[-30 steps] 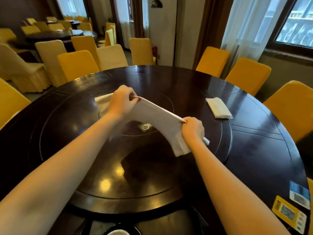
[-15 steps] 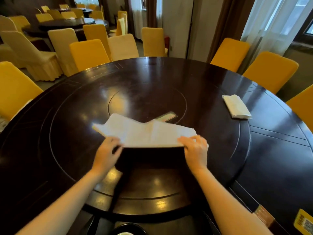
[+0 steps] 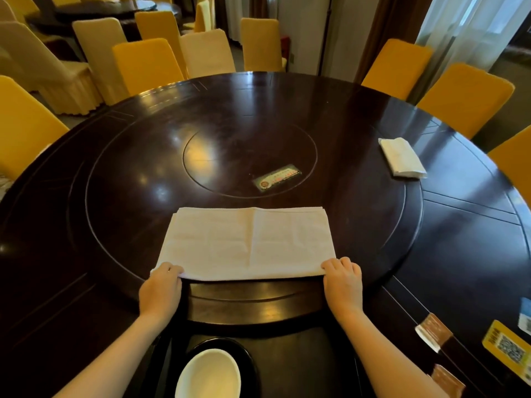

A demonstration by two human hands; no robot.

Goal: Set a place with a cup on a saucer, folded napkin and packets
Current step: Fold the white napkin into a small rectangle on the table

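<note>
A white cloth napkin lies flat on the dark turntable, folded into a wide rectangle with a crease down its middle. My left hand pinches its near left corner and my right hand pinches its near right corner. A white cup sits on a dark saucer at the bottom edge, just in front of me. Two brown packets lie on the table rim to my right, one nearer packet at the bottom right.
A second folded white napkin lies far right on the round dark table. A green card rests near the turntable centre. A yellow QR sticker is at the right rim. Yellow and cream chairs ring the table.
The napkin, held up in the air a second ago, has been brought down towards me and laid flat on the turntable. My hands now hold its near corners. The view has tilted down, showing the cup.
</note>
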